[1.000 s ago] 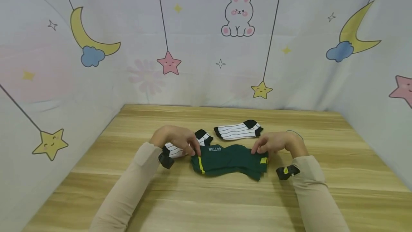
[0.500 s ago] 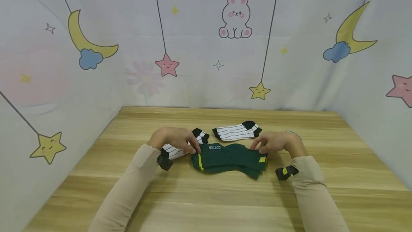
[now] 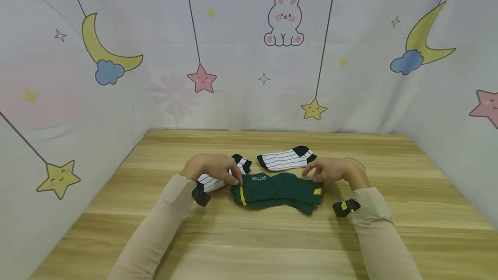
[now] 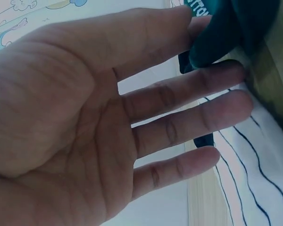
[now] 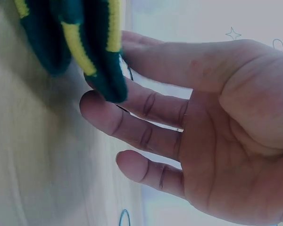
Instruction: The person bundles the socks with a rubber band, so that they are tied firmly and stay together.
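A pair of dark green socks with yellow bands and "COTTON" lettering lies stacked across the middle of the table. My left hand pinches their left end between thumb and index finger; the other fingers are stretched out over a striped sock. At the right end, my right hand has its thumb and fingertips at the upper edge of the yellow-marked cuffs, with the index finger raised. A cuff hides the tip of the right thumb. The left thumb's tip meets green fabric.
Two white ankle socks with black stripes, toes and heels lie behind: one sock at the back centre, the other sock partly under my left hand. The wooden table meets printed fabric walls on three sides.
My right index finger has risen slightly from the green socks' upper edge. The left hand keeps its pinch. The head view has shifted a little.
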The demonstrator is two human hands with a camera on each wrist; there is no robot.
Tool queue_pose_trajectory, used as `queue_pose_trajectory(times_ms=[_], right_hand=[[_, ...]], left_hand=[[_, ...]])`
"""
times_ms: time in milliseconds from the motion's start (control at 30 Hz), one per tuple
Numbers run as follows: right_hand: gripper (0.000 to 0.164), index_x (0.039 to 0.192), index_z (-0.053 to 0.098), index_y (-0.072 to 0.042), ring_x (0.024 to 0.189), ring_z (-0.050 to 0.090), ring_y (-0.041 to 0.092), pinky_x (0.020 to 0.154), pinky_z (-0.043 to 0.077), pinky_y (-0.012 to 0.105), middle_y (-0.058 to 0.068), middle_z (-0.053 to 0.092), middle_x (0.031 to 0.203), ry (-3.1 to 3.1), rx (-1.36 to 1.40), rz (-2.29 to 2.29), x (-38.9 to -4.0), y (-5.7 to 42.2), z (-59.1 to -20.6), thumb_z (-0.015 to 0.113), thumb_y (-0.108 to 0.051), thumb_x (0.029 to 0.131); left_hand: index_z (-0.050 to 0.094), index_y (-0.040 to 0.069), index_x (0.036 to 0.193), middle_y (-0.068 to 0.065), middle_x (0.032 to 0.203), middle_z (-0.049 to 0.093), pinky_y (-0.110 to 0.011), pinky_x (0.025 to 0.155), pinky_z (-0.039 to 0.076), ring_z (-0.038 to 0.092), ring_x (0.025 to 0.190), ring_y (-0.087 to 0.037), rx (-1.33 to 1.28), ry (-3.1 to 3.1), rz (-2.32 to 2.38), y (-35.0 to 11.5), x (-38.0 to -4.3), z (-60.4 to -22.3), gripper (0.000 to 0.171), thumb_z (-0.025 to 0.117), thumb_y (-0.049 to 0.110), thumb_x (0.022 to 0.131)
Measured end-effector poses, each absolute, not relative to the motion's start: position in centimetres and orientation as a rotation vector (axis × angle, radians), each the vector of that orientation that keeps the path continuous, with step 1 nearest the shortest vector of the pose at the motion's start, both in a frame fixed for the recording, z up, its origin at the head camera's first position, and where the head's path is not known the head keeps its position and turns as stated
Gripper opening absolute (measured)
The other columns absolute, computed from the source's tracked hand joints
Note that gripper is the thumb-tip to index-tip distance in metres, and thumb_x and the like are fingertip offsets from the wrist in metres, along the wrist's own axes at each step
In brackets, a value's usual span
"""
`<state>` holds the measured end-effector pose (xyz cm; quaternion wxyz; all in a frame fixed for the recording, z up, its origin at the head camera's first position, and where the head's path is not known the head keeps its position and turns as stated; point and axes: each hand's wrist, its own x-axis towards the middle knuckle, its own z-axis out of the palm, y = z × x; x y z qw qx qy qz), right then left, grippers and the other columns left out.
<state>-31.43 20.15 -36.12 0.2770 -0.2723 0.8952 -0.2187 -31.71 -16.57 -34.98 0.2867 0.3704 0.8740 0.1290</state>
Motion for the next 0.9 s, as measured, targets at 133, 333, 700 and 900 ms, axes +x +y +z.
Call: queue_pose_trajectory(times_ms=[133,333,700,900], right_hand=[[0.035,0.134,0.06,-0.005,0.109,0.061,0.029,0.095,0.047,0.049,0.017,0.062,0.123,2.41,-0.672,-0.674,-31.6,20.5,-36.1,0.056,-0.007,0.099],[0.037,0.136,0.057,-0.001,0.105,0.063,0.03,0.096,0.046,0.052,0.021,0.063,0.12,2.4,-0.649,-0.798,-32.0,21.3,-35.3,0.057,-0.006,0.099],[0.038,0.139,0.053,0.001,0.106,0.06,0.035,0.096,0.041,0.06,0.022,0.062,0.12,2.422,-0.615,-0.895,-32.7,22.2,-34.7,0.052,-0.01,0.102],[0.042,0.142,0.049,0.003,0.108,0.06,0.037,0.097,0.041,0.061,0.023,0.062,0.123,2.454,-0.663,-0.888,-32.9,22.2,-34.3,0.051,-0.014,0.104]], left_hand=[[0.075,0.015,0.116,0.004,0.107,0.071,-0.029,0.079,0.052,0.067,0.084,-0.017,0.992,2.342,0.373,-16.9,-31.9,-34.6,0.022,0.058,0.014,0.102],[0.073,0.013,0.12,0.001,0.106,0.07,-0.035,0.08,0.054,0.066,0.086,-0.026,0.988,2.334,0.449,-17.4,-32.5,-34.1,0.024,0.056,0.014,0.103],[0.068,0.006,0.126,-0.007,0.117,0.068,-0.048,0.091,0.05,0.065,0.09,-0.032,0.996,2.259,0.56,-16.3,-34.1,-34.0,0.028,0.055,0.013,0.103],[0.065,0.001,0.13,-0.011,0.122,0.067,-0.048,0.089,0.051,0.065,0.09,-0.033,1.056,2.243,0.577,-15.7,-34.5,-34.0,0.03,0.054,0.012,0.104]])
